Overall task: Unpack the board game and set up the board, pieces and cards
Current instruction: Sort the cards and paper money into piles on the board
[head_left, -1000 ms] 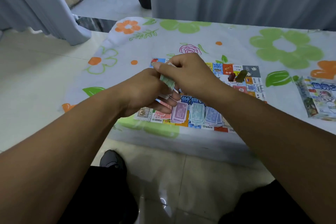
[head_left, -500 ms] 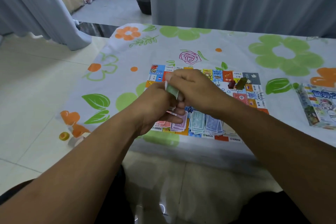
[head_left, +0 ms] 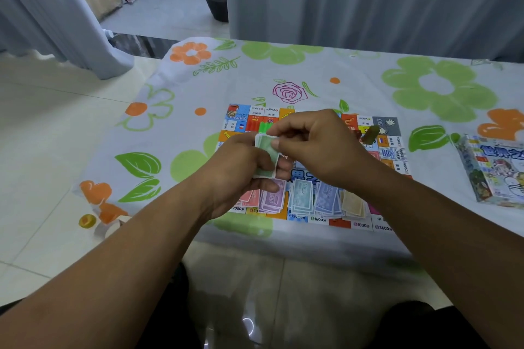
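Sorting play money (head_left: 303, 198) by colour.
Left hand (head_left: 241, 178) clasps green notes (head_left: 266, 147); right hand (head_left: 317, 144) apparently pinches the top one; next, lay it on board (head_left: 239, 113).

Green note stack (head_left: 266, 151) is being held over the board (head_left: 241, 115) middle: gripped from below by left hand (head_left: 241, 176), top end being pinched by right hand (head_left: 317, 147). Pink (head_left: 251, 197), purple (head_left: 272, 200), teal (head_left: 302, 200), blue (head_left: 326, 200) and tan (head_left: 353, 202) note piles are being kept in a row along the board's near edge. Game box (head_left: 493, 170) is being kept right of the board, apart.
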The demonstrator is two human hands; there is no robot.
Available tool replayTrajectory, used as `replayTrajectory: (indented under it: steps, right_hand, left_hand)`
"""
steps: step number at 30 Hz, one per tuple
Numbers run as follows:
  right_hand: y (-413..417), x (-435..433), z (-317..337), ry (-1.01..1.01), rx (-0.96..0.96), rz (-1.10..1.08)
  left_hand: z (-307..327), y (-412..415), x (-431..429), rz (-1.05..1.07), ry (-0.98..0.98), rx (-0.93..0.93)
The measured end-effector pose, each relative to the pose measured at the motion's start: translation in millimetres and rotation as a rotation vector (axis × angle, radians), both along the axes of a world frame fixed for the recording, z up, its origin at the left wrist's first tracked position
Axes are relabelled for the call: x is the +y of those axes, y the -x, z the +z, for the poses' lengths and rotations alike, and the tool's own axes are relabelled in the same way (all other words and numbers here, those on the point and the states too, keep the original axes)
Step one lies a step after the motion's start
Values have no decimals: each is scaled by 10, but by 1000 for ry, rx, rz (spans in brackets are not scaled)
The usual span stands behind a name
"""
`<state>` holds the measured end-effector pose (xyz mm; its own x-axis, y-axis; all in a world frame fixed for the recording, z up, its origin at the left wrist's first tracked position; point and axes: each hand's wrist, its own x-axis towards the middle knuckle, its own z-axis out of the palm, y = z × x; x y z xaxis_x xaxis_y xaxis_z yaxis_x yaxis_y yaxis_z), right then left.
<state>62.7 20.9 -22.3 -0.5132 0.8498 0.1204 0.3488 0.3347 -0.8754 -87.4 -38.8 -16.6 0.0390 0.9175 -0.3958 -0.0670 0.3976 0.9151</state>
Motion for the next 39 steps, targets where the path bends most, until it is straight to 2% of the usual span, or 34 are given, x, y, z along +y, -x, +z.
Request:
replayTrajectory:
  steps: [4,8,11,16,19,23,27,39]
  right_hand:
    - [13,36,-21,17,-3,-6]
    - [31,44,-40,72,46,-13]
    - [9,62,-31,95,64,19]
    - [-39,93,12,105,87,61]
    - [-26,98,4,135,152,36]
    - [-8,95,-12,84,104,14]
    - [-15,97,-8,132,109,-6]
    - [-26,122,1,233,118,-70]
  left_hand:
    - [-40,9,34,37,-36,31]
    - [-58,5,54,-69,-50,97]
    - [-66,29,89,-91,-39,96]
    - [-87,61,151,-6,-19,49]
    - [-81,51,156,-43,-50,72]
    - [-66,35,143,-36,-17,44]
    - [-69,34,139,33,-33,45]
    - [-119,5,160,36,-36,56]
